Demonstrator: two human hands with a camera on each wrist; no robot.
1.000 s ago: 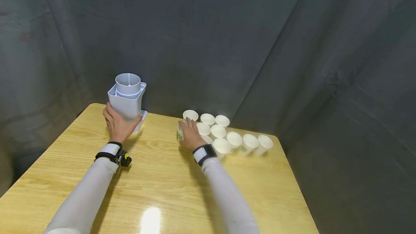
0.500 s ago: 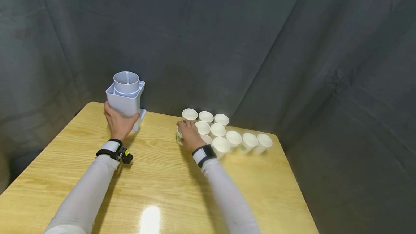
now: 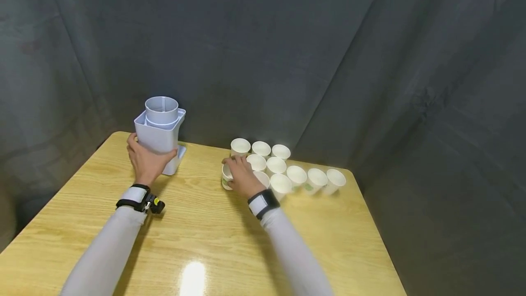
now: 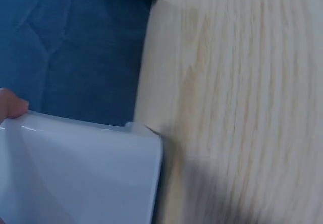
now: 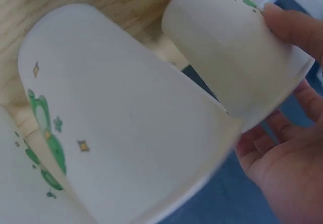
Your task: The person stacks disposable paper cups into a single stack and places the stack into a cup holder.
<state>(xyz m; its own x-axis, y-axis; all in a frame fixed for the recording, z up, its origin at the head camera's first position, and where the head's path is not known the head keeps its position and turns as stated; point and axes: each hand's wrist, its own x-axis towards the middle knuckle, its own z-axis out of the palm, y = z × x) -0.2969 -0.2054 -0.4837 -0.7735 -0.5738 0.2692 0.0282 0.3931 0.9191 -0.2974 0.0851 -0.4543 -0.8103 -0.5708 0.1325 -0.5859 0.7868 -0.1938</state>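
Observation:
In the head view my left hand [image 3: 148, 162] grips a pale plastic holder [image 3: 155, 137], square-sided, with a round tube [image 3: 162, 112] standing out of its top. The holder's smooth wall [image 4: 81, 168] fills the lower left of the left wrist view, a fingertip at its edge. My right hand [image 3: 244, 178] holds a white paper cup [image 3: 226, 182] at the left end of a cluster of cups. Seen from the right wrist, thumb and fingers lie on opposite sides of this cup [image 5: 227, 47], which has a green print. A neighbouring cup [image 5: 126, 118] stands right beside it.
Several upright white paper cups, among them a front one [image 3: 281, 183], stand in rows toward the back edge of the wooden table [image 3: 205, 227]. A line of cups runs right to the end cup [image 3: 335, 178]. A dark curtain [image 3: 255, 49] hangs behind.
The left hand and the plastic holder have come slightly lower and nearer. My right hand has drawn its cup a little toward me, apart from the back row. The other cups look unmoved.

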